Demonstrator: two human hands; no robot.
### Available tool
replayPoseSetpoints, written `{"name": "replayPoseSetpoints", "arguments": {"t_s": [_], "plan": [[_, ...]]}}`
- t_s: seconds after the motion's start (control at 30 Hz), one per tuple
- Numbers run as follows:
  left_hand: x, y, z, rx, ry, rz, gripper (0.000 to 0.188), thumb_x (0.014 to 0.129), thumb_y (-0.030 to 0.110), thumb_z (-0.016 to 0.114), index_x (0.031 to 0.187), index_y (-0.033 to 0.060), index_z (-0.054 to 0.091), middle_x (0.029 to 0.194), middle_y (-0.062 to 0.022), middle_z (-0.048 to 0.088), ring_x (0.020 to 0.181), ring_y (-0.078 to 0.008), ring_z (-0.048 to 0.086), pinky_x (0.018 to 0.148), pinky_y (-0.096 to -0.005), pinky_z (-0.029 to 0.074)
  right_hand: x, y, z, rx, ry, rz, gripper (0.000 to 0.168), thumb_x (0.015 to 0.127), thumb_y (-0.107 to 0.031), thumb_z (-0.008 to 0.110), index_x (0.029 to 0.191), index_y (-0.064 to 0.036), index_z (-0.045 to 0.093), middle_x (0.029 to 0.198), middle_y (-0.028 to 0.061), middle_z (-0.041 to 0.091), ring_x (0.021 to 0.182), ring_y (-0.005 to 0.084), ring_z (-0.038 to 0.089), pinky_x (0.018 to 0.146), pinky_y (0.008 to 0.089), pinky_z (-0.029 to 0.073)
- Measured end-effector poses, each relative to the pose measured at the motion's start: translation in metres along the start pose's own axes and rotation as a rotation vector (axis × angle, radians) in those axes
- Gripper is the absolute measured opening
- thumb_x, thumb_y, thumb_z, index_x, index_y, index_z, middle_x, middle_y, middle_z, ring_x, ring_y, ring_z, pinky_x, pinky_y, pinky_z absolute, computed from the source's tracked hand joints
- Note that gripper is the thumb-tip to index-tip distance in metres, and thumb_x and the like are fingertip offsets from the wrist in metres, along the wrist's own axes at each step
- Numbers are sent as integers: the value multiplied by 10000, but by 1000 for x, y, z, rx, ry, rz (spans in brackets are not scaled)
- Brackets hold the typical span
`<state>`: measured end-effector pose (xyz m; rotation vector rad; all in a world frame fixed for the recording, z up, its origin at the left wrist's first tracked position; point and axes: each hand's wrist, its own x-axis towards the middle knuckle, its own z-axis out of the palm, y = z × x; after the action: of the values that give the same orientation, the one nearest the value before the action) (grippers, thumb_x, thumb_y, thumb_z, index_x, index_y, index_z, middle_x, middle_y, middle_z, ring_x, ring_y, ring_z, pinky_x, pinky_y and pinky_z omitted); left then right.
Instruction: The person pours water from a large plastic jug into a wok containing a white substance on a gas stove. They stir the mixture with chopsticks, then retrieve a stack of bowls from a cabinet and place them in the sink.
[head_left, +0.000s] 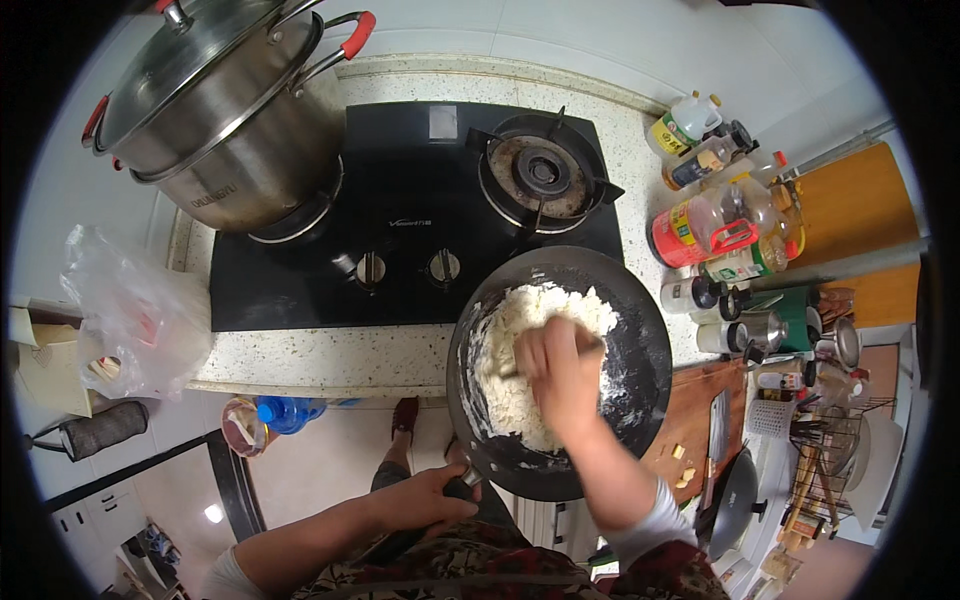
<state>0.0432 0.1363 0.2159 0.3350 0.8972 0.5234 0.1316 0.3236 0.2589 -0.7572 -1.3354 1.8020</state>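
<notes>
A dark wok (639, 330) is held tilted towards me at the counter's front edge, partly over the cooktop. My left hand (427, 497) grips its handle (459, 486). Inside lies a white, crumbly, dough-like mass (517, 319), with floury smears on the wok's wall. Over this mass, my right hand (559, 367) is closed around a brownish utensil (591, 348). Motion blur and the fingers hide most of that utensil, so its kind is unclear.
A black gas cooktop (390, 180) carries a large lidded steel pot (240, 165) on its left burner. Seasoning bottles (679, 232) line the right side. A cutting board (697, 405) holds a cleaver (718, 427) and small pale pieces (685, 476). At left lies a plastic bag (142, 322).
</notes>
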Motion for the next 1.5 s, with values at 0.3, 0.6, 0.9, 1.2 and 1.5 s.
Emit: {"name": "replayPoseSetpoints", "arguments": {"t_s": [0.3, 0.6, 0.9, 1.2, 1.5], "plan": [[-6, 7, 2, -30, -3, 1, 244, 882, 141, 608, 1052, 47, 460, 598, -5, 476, 438, -97, 459, 425, -240, 364, 62, 6, 4, 1, 90, -222, 412, 991, -315, 492, 664, -118, 340, 546, -29, 302, 469, 89, 267, 444, 273, 229], [-12, 15, 3, -39, 21, -31, 235, 889, 102, 591, 1071, 52, 453, 596, -42, 494, 440, -126, 478, 432, -266, 372, 45, -21, -148, 52, 525, -223, 391, 983, -358, 505, 683, -180, 327, 496, -56, 262, 391, 69, 259, 368, 249, 193], [-10, 16, 6, 30, 51, -33, 218, 895, 135, 593, 1048, 55, 459, 620, -17, 487, 438, -97, 448, 425, -252, 369, 3, 18, -41, 237, 186, -191, 394, 989, -346, 487, 692, -150, 316, 519, -42, 240, 425, 94, 226, 412, 272, 198], [-9, 12, 5, -26, 30, -15, 225, 889, 143, 608, 1044, 59, 469, 613, -8, 478, 449, -94, 455, 431, -241, 368, 24, -13, -161, 113, 659, -319, 432, 976, -417, 494, 661, -190, 305, 532, -75, 230, 417, 56, 199, 371, 233, 169], [-11, 15, 8, -1, 54, -54, 236, 892, 149, 607, 1062, 57, 471, 615, -11, 481, 456, -103, 457, 446, -250, 371, 33, 21, -76, 275, 471, -233, 473, 991, -424, 455, 646, -135, 309, 521, -24, 280, 441, 108, 264, 413, 267, 229]]}}
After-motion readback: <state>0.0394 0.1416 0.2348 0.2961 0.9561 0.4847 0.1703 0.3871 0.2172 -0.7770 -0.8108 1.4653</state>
